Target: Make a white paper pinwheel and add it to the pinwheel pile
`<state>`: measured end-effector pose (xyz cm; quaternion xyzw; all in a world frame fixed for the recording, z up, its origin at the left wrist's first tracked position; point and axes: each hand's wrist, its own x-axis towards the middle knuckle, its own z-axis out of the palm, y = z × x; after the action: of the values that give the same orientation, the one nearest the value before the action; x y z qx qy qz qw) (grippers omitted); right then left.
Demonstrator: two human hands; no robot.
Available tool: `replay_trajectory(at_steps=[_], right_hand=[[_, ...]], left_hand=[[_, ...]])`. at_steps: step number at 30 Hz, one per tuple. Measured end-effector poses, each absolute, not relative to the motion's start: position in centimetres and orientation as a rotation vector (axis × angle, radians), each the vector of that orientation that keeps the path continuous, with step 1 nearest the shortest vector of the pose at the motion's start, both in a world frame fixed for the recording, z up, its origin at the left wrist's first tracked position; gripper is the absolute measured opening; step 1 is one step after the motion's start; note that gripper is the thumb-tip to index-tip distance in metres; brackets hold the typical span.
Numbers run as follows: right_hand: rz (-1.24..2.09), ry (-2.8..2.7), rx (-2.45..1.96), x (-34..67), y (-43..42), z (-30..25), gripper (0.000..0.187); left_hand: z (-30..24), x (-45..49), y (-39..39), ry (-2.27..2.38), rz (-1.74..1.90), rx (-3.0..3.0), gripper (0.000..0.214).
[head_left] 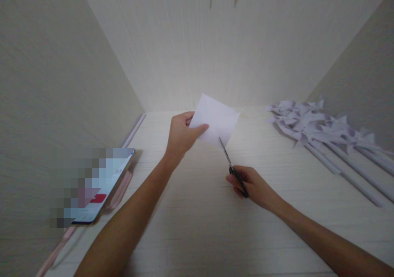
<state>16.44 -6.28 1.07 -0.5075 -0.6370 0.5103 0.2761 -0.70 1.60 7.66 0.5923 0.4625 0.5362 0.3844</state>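
Note:
A white sheet of paper (219, 115), roughly square, is held up at its left edge by my left hand (183, 134), thumb on the near face and fingers behind. Black-handled scissors (229, 162) sit in my right hand (249, 184), the fingers wrapped round the handles. Their blades point up and away from me and reach the lower right part of the sheet. Whether the blades have cut into the paper there, I cannot tell.
Several white paper pinwheels (323, 123) with rolled paper sticks (347, 178) lie at the right. A phone (101, 195), partly blurred out, leans at the left by a pink cable (121, 188). Behind it lies a white stick (134, 130). Walls enclose the pale tabletop (191, 223).

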Motion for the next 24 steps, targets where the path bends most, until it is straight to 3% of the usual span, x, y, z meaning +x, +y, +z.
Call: replay_trajectory(at_steps=[24], right_hand=[[1.310,-1.714,-1.312,16.39,-6.26,1.16,0.040]], left_hand=[[7.50,-0.16,1.07,1.121,1.207,1.537,0.026]])
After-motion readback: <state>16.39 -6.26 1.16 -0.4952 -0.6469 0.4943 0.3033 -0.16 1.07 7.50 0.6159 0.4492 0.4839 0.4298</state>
